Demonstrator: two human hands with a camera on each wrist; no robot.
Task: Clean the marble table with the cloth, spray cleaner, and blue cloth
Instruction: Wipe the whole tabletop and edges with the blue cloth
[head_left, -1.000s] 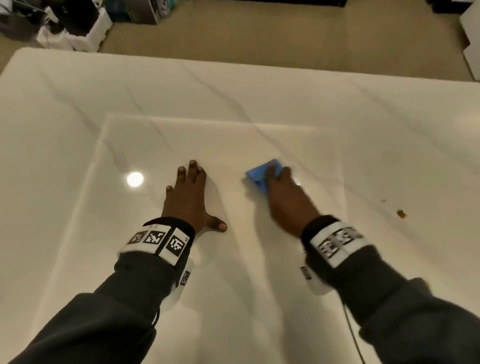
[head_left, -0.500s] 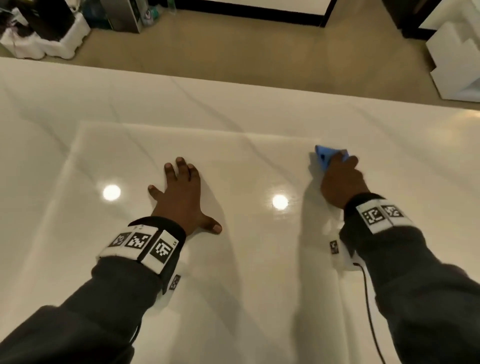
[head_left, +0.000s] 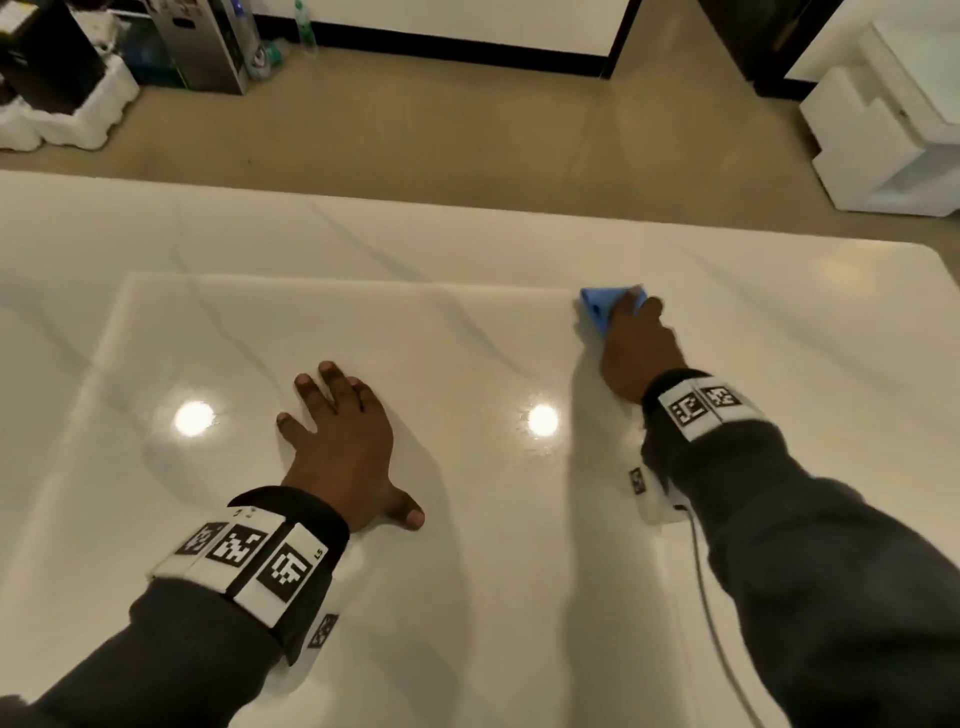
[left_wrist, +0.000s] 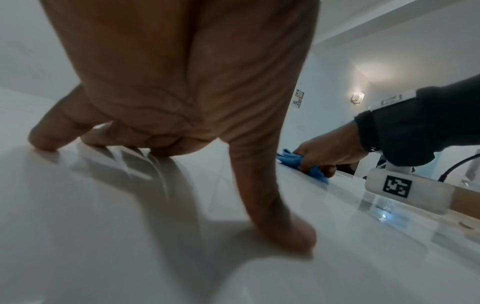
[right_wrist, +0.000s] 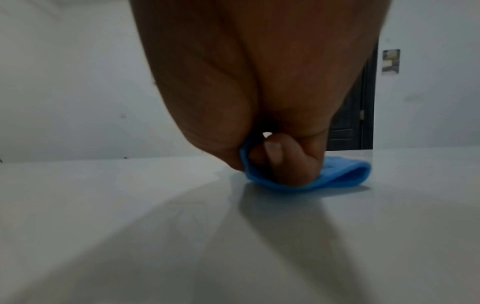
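Observation:
A white marble table (head_left: 467, 597) with grey veins fills the head view. My right hand (head_left: 636, 343) grips a folded blue cloth (head_left: 597, 306) and presses it on the table at the right. In the right wrist view the blue cloth (right_wrist: 345, 174) wraps under my curled fingers (right_wrist: 280, 162). From the left wrist view the blue cloth (left_wrist: 291, 159) shows under the right hand (left_wrist: 327, 152). My left hand (head_left: 343, 436) lies flat on the table at the centre, fingers spread, holding nothing. No spray cleaner or other cloth is in view.
The table's far edge (head_left: 467, 205) borders a beige floor. White foam blocks (head_left: 893, 150) stand on the floor at the far right, boxes and foam (head_left: 67, 109) at the far left. A cable (head_left: 711, 613) runs from my right wrist.
My right hand has slid the blue cloth across the table to the right, away from the left hand. The left hand stayed flat in place.

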